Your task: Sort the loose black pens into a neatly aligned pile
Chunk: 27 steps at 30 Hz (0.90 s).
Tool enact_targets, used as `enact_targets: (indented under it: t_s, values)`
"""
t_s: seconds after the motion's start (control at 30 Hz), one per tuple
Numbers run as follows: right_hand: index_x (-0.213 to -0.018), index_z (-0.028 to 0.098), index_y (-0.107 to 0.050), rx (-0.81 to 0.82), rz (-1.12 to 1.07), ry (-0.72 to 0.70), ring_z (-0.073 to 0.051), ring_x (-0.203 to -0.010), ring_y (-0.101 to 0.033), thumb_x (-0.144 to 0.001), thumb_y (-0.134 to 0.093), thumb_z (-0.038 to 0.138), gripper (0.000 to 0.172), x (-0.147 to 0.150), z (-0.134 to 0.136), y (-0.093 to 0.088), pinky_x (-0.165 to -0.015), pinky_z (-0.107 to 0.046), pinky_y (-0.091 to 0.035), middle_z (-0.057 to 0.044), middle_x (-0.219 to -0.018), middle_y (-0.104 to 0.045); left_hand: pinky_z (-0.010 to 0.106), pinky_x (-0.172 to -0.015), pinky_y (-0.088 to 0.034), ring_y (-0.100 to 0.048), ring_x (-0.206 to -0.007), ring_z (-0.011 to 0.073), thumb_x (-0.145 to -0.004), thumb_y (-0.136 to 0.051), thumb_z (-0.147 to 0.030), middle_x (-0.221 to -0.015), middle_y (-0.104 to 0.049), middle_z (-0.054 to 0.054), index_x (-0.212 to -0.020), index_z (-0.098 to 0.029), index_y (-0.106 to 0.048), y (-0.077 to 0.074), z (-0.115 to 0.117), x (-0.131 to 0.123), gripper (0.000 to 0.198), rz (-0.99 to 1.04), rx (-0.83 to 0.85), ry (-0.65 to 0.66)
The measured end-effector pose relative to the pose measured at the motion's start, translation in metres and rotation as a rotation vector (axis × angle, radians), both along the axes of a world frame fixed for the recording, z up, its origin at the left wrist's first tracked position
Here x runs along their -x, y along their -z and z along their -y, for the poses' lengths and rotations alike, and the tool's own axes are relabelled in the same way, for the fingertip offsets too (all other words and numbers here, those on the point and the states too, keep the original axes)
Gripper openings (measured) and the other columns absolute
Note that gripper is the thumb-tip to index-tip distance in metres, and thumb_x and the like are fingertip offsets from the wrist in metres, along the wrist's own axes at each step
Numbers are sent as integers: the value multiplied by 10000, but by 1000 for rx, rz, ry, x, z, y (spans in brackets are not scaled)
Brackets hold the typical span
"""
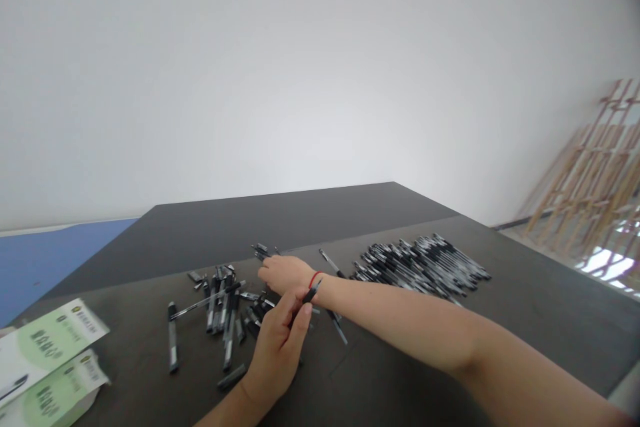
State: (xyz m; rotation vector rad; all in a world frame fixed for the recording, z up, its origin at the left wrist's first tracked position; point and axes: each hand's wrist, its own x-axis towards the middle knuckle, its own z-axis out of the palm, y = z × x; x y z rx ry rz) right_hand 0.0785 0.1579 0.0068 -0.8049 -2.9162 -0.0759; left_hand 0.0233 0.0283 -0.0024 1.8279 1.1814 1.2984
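Observation:
My left hand (277,350) is closed around a pen (313,291), pinched between thumb and fingers, its pointed tip sticking out up and right. Above and beyond it, my right hand (285,272), with a red string on the wrist, reaches across to the left. Its fingers curl down by a few dark pen parts (261,251); whatever they grip is hidden. Around both hands lies a loose heap of clear-and-black pens and caps (220,303). A capped pen (173,337) lies apart at the left. Partly under my right forearm are loose pens (337,327).
Many pens lie roughly side by side in a wide pile (420,263) on the right of the dark table (280,213). Green-and-white printed boxes (55,360) are at the near left. Wooden racks (595,173) stand on the floor to the right, and a white wall rises behind.

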Motion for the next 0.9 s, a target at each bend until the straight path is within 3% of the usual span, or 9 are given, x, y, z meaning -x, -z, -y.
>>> enact_targets:
  t_s: [0.33,0.6,0.9]
  values:
    - [-1078,146,-602,30,-20,35,-178,-961,-607,-879,-460,117,246,-26,-3,-12,-805,-262,-457,-84,-1059,-639,218,-577,-375,-503,-591,126,-912,-407,-303,-713,-582,-26,-910,-214,-569,-6,3,-1,185,-103,-51,31]
    - [-911,132,-655,17,96,19,-215,-865,-635,-878,-468,154,191,-16,-2,-14,-695,-290,-487,-123,-954,-650,215,-563,-356,-495,-584,124,-914,-388,-302,-699,-566,-29,-884,-210,-557,-4,1,0,195,-135,-56,29]
    - [-992,115,-606,45,93,52,-250,-885,-637,-858,-508,216,195,-15,5,-12,-688,-322,-502,-150,-1002,-639,217,-523,-340,-484,-559,130,-906,-396,-337,-659,-554,-24,-881,-207,-573,-4,1,-1,221,-111,-15,13]
